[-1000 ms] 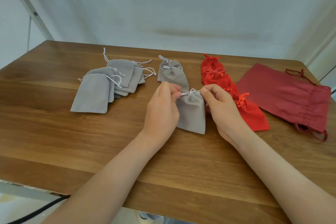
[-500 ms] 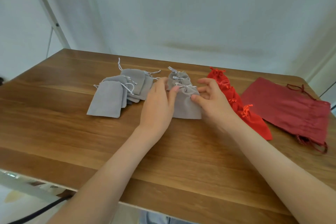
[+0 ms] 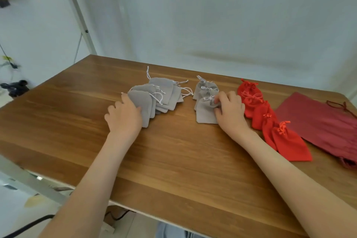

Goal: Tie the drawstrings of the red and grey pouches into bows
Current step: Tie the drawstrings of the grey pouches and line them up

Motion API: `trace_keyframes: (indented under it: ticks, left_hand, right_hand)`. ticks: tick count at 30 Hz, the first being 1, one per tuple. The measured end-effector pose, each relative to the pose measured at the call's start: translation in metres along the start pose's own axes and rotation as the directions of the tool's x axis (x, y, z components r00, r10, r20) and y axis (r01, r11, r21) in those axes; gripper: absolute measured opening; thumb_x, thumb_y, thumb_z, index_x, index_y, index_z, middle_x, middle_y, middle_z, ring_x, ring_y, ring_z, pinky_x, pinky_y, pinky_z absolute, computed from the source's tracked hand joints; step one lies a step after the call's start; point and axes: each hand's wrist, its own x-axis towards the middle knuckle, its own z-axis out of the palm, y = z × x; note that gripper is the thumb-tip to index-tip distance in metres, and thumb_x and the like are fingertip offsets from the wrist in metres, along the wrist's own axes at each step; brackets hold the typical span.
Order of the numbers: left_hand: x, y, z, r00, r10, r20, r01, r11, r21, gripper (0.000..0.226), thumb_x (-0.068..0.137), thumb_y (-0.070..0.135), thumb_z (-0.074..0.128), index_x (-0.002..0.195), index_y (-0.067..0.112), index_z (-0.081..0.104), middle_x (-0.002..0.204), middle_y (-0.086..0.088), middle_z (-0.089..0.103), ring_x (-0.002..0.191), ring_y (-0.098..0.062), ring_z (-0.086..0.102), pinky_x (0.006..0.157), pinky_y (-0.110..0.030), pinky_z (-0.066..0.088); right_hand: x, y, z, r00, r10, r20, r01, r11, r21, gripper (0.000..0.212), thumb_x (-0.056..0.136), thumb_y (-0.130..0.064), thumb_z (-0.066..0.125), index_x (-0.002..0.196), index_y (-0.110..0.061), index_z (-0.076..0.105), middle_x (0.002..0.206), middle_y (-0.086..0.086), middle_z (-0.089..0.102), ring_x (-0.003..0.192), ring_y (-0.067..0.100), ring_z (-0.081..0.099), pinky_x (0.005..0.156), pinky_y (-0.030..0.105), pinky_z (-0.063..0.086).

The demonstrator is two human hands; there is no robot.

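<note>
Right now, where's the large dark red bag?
Head view: the large dark red bag lies flat at the far right of the table, just right of the row of small red pouches.

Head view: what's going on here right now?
A person is working through pouches at a table. The right hand pinches the neck of the nearest tied grey pouch, in a short row of tied ones. The left hand rests on the front of the untied grey pile; whether it has a grip is unclear. The red pouches lie in a row at right, bows showing, beside a large dark red bag.
</note>
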Motion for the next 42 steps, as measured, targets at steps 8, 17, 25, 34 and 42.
trace_keyframes:
  ticks: [8,17,25,34,42]
  left_hand:
    - [0.0,-0.002,-0.013,0.989,0.0,-0.151,-0.037,0.969,-0.245,0.049,0.09,0.018,0.062,0.131,0.001,0.041,0.127,-0.018,0.051,0.118,-0.034,0.046,0.094,-0.043,0.041]
    - [-0.049,0.044,-0.047,0.863,0.424,0.275,0.055,0.462,-0.885,0.021,0.09,0.01,0.061,0.109,0.017,0.063,0.105,-0.003,0.068,0.098,-0.022,0.064,0.079,-0.033,0.053]
    - [-0.076,0.1,-0.008,0.909,0.405,-0.098,-0.354,0.628,-0.693,0.069,0.089,0.03,0.062,0.144,0.017,0.022,0.144,-0.003,0.03,0.132,-0.014,0.031,0.107,-0.028,0.029]
    - [-0.077,0.119,0.049,0.743,0.656,-0.132,-0.665,0.702,-0.255,0.026,0.103,0.031,0.03,0.083,0.018,0.04,0.061,0.004,0.044,0.058,-0.024,0.05,0.044,-0.03,0.02]
    - [-0.076,0.113,0.048,0.785,0.584,-0.205,-0.615,0.695,-0.373,0.044,0.101,0.041,0.028,0.065,0.019,0.043,0.053,0.003,0.046,0.051,-0.019,0.047,0.044,-0.03,0.027]
  right_hand:
    - [-0.006,-0.002,-0.001,0.998,-0.005,-0.064,0.008,0.999,0.051,0.035,0.075,0.003,0.051,0.105,-0.014,0.057,0.106,0.003,0.049,0.098,0.023,0.043,0.073,0.03,0.019]
    - [-0.023,-0.051,-0.058,0.947,-0.083,0.312,-0.195,0.621,0.759,0.048,0.087,-0.039,0.056,0.133,-0.033,0.045,0.131,-0.014,0.051,0.119,-0.003,0.049,0.093,0.013,0.043]
    - [-0.052,-0.004,-0.081,0.927,0.106,0.36,-0.354,0.562,0.747,0.02,0.094,-0.021,0.055,0.109,-0.015,0.066,0.109,0.01,0.069,0.105,0.027,0.064,0.095,0.053,0.048]
    - [-0.06,0.015,-0.065,0.927,0.159,0.34,-0.361,0.624,0.693,0.02,0.096,-0.015,0.051,0.104,-0.017,0.069,0.103,0.002,0.071,0.099,0.018,0.065,0.09,0.04,0.049]
    - [-0.059,0.019,-0.065,0.965,0.229,0.126,-0.252,0.687,0.681,0.024,0.098,-0.011,0.047,0.084,-0.009,0.066,0.057,-0.004,0.057,0.05,0.007,0.051,0.048,0.017,0.039]
